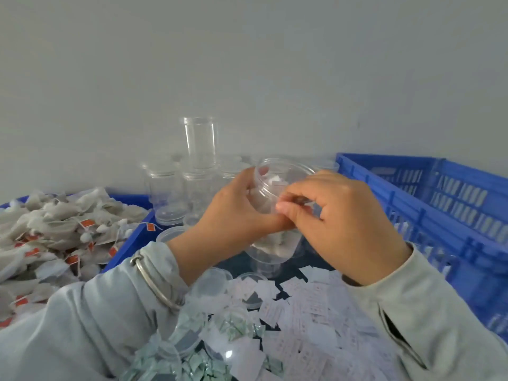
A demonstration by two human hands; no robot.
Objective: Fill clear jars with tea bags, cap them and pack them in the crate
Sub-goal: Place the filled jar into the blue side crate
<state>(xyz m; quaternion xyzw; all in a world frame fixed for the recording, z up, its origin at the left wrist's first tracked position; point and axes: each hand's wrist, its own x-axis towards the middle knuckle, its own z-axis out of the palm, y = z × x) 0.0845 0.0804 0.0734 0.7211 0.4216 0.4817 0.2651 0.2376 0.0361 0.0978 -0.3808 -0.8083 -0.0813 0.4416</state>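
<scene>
Tabletop paper slips (308,306) carry print, seemingly too blurred to read.

A dark counter (242,261) is carrying everything, its back edge running against a grey wall. At its left edge a blue tray (129,243) is sitting, heaped with tea bags (55,229). At the back, in the middle, a cluster of empty clear jars (176,193) is standing, one jar (200,141) stacked higher. Along the right edge a blue slatted crate (439,204) is resting. White paper slips (308,306) are lying scattered over the near middle, with clear lids (211,281) among them and small green-white sachets (233,328) piling up toward the near edge.
</scene>
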